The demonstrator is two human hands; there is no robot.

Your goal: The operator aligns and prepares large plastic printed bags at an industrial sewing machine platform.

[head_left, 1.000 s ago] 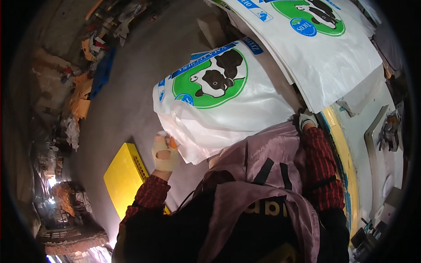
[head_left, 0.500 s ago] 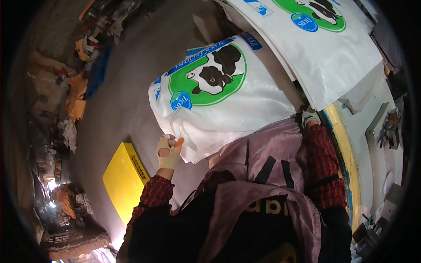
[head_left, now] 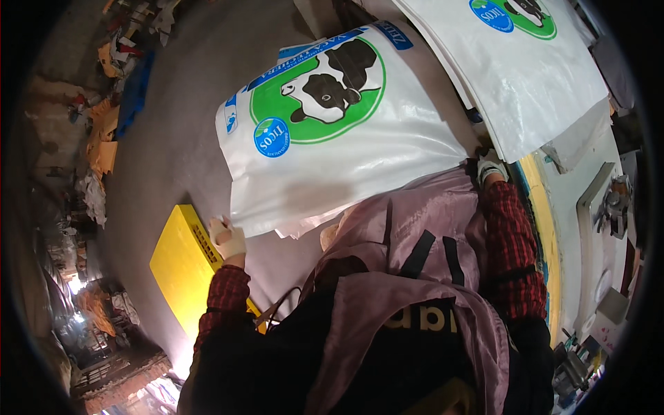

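Gloved, the left hand (head_left: 227,238) pinches the near left corner of a large white sack (head_left: 332,138) printed with a cow in a green ring, while the right hand (head_left: 490,169), also gloved, grips its near right corner, though whether those fingers are pressed together cannot be told. The sack hangs stretched between both hands above the grey floor (head_left: 173,138), just left of a stack of matching sacks (head_left: 526,62) on the yellow-edged table (head_left: 543,228). Slippery woven plastic held by two corners only could slide from either pinch, or its loose far end could drag the floor or snag the yellow crate (head_left: 181,266) below the left hand. Both arms reach forward, spread wide, in red checked sleeves.
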